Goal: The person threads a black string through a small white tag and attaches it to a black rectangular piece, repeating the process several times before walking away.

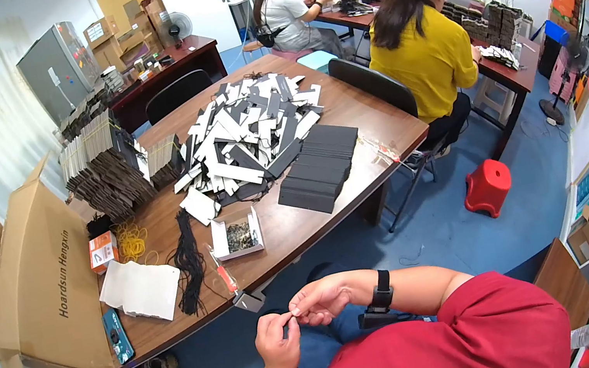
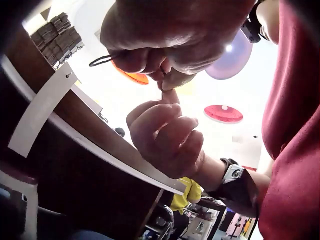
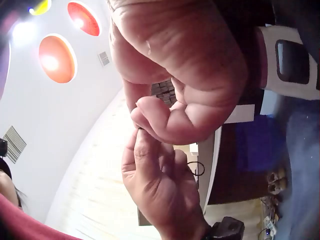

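My left hand (image 1: 278, 342) and right hand (image 1: 321, 300) meet at their fingertips, in front of the table's near edge. A thin black cord (image 2: 103, 60) sticks out in a loop from my left hand (image 2: 170, 32) in the left wrist view. The same loop (image 3: 202, 169) shows beside my left hand (image 3: 165, 185) in the right wrist view. Thumb and fingers of my left hand pinch the cord. The curled fingers of my right hand (image 2: 167, 132) pinch at the same spot, where a bit of dark cord shows; its end is hidden between the fingertips.
On the table (image 1: 303, 231) lie a pile of black and white strips (image 1: 242, 134), black cards (image 1: 321, 167), a bundle of black cords (image 1: 188, 266) and a small white box (image 1: 236, 234). A metal bracket (image 1: 249, 301) juts from the near edge. A large carton (image 1: 52, 282) stands left.
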Tool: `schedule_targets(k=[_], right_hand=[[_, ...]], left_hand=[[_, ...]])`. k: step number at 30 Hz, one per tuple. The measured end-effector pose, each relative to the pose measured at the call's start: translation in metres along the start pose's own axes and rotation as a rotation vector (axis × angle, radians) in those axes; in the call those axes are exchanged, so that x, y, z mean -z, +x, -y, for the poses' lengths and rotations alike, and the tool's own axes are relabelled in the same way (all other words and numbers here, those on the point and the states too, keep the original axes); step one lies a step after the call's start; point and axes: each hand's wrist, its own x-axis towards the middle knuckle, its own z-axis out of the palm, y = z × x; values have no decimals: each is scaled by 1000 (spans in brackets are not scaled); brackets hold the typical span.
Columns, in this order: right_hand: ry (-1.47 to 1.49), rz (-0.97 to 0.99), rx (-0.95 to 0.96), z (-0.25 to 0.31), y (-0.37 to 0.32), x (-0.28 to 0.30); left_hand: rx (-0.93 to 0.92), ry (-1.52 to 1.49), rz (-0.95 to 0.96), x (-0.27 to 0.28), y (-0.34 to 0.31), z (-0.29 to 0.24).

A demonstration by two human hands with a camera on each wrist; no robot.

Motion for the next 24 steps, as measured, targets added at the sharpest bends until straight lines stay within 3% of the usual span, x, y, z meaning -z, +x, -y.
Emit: schedule_targets(k=[2,11,19,22,24], right_hand=[[57,84,-28,-4,4,5],[263,115,-147,-15,7,-4],[195,119,-127,-13,13,-5],[87,92,14,-13,20,-2],[-486,-356,390,-9,15,-22]], left_hand=[[37,-41,-1,1,0,0],[195,-231,13,-5,-9,7],[351,-370,15,-2,-6,2],[389,-417,-1,-3,-8,12],[351,-370,-49,-7,-11,34]])
